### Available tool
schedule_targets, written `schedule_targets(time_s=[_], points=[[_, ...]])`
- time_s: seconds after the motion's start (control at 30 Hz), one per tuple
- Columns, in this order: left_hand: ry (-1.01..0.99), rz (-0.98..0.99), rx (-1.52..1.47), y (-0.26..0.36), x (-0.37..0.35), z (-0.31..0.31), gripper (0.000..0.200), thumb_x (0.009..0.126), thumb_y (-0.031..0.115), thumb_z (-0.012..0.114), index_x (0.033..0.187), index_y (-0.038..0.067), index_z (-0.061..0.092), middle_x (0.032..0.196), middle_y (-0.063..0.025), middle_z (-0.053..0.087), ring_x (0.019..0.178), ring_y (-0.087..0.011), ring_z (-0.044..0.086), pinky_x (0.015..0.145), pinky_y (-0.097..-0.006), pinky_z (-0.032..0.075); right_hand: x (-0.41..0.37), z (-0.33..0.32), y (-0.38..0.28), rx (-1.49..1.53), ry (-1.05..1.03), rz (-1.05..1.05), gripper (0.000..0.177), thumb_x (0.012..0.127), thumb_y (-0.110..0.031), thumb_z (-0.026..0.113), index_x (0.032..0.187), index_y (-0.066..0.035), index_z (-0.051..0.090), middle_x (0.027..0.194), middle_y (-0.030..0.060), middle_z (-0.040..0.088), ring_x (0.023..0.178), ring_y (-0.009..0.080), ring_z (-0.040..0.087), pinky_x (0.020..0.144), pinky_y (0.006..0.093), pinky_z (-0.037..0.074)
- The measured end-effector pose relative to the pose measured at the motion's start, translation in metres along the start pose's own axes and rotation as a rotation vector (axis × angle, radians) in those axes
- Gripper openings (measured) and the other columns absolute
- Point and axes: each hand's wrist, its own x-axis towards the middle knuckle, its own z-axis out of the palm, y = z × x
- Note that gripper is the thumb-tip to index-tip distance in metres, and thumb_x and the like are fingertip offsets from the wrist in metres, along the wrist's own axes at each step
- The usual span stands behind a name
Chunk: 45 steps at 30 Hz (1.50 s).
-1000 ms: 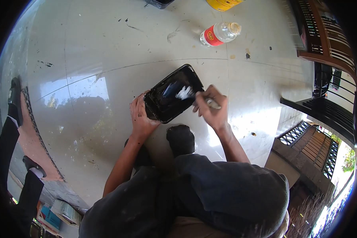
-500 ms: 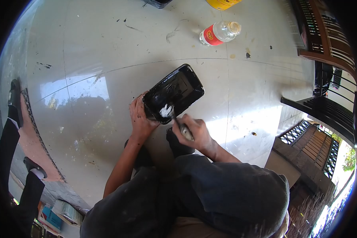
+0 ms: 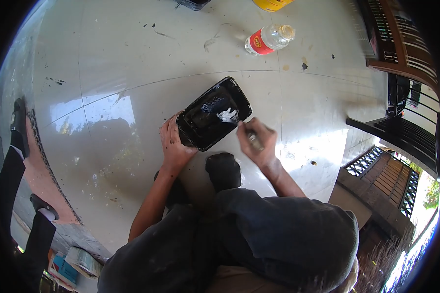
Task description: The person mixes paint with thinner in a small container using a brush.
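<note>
I see loose dark-grey trousers [image 3: 288,234], creased at the knees, faintly scuffed. Black footwear [image 3: 223,171], rounded toe; can't tell shoe or sock. Forearms bare. Left hand [image 3: 173,141]: bare, dark smudges on fingers. Right hand [image 3: 260,141]: bare, blurred on my feed.

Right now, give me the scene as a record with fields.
left_hand: person's left hand, gripping near end of black tray
right_hand: person's right hand, holding handled tool at the tray's right side
tray_contents: white substance near the tool's end; blurred, type unclear
beyond_tray: clear bottle with red label on the tiled floor
top_edge: yellow container and dark object, both cut off
far_left: another person's legs
</note>
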Motion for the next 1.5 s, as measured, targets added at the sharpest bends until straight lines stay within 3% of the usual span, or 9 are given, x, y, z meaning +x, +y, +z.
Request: schedule_targets(time_s=[0.2,0.33,0.5,0.6,0.7,0.9,0.93,1.07,1.5], points=[[0.010,0.044,-0.007,-0.004,-0.001,0.001,0.091,0.058,0.027,0.089,0.136,0.004,0.050,0.133,-0.0129,0.057,0.124,-0.0356,0.049,0.108,-0.0485,0.037,-0.015,0.002,-0.002,0.101,-0.234,-0.160,0.013,0.083,0.004,0.072,0.085,-0.001,0.060,0.081,0.0138,0.065,0.062,0.0288,0.068,0.056,0.0354,0.052],[-0.011,0.010,0.017,-0.002,0.000,0.000,0.092,0.057,0.026,0.089,0.137,0.003,0.049,0.133,-0.0129,0.057,0.123,-0.0358,0.050,0.107,-0.0484,0.037,-0.003,0.005,-0.002,0.025,-0.018,0.005,0.013,0.084,0.005,0.072,0.084,0.000,0.060,0.077,0.0134,0.063,0.064,0.0274,0.066,0.056,0.0345,0.050],[0.031,0.049,-0.015,-0.009,-0.005,0.003,0.090,0.059,0.027,0.088,0.137,0.003,0.050,0.132,-0.0130,0.057,0.123,-0.0360,0.050,0.108,-0.0481,0.037,-0.016,0.011,-0.007,0.082,-0.105,-0.098,0.016,0.084,0.007,0.072,0.081,0.000,0.058,0.071,0.0108,0.061,0.058,0.0178,0.062,0.054,0.0312,0.048],[-0.056,0.035,0.049,-0.004,-0.002,-0.001,0.100,0.057,0.019,0.090,0.140,-0.005,0.038,0.131,-0.0240,0.049,0.124,-0.0450,0.045,0.107,-0.0526,0.038,0.003,0.002,0.001,0.015,0.070,0.040,0.017,0.086,0.005,0.073,0.079,0.000,0.059,0.070,0.0109,0.060,0.058,0.0182,0.061,0.054,0.0302,0.047],[0.004,0.015,-0.008,-0.002,-0.001,0.000,0.088,0.059,0.025,0.088,0.136,0.003,0.050,0.132,-0.0144,0.057,0.124,-0.0366,0.049,0.108,-0.0486,0.037,-0.005,0.015,-0.010,0.037,-0.017,-0.075,0.018,0.085,0.006,0.072,0.078,-0.001,0.058,0.071,0.0107,0.061,0.059,0.0190,0.062,0.055,0.0298,0.048],[-0.040,0.046,0.040,-0.006,-0.002,0.000,0.098,0.058,0.020,0.090,0.138,-0.004,0.040,0.130,-0.0235,0.050,0.123,-0.0445,0.045,0.107,-0.0519,0.039,0.015,0.001,0.000,-0.002,0.042,-0.072,0.013,0.086,0.005,0.071,0.085,0.000,0.059,0.076,0.0131,0.063,0.065,0.0250,0.068,0.056,0.0326,0.050],[-0.044,0.037,0.037,-0.006,-0.003,0.000,0.099,0.057,0.021,0.090,0.138,-0.004,0.040,0.130,-0.0233,0.050,0.123,-0.0444,0.045,0.107,-0.0520,0.039,0.019,0.001,-0.003,-0.038,0.116,0.093,0.014,0.086,0.005,0.070,0.084,-0.001,0.057,0.074,0.0132,0.061,0.061,0.0271,0.067,0.054,0.0341,0.050],[-0.008,0.025,0.017,-0.003,0.000,0.000,0.092,0.056,0.021,0.089,0.136,0.000,0.047,0.130,-0.0172,0.056,0.121,-0.0397,0.049,0.106,-0.0501,0.039,-0.001,0.018,-0.016,0.009,0.016,-0.048,0.018,0.085,0.003,0.072,0.084,-0.001,0.054,0.074,0.0158,0.064,0.064,0.0347,0.068,0.055,0.0388,0.051],[0.005,0.020,0.003,-0.002,0.001,0.000,0.090,0.056,0.022,0.090,0.135,0.005,0.051,0.129,-0.0131,0.058,0.121,-0.0362,0.051,0.106,-0.0488,0.039,-0.004,0.017,-0.018,0.031,0.005,0.080,0.018,0.085,0.001,0.073,0.086,0.001,0.055,0.077,0.0171,0.068,0.072,0.0324,0.073,0.061,0.0337,0.056]])
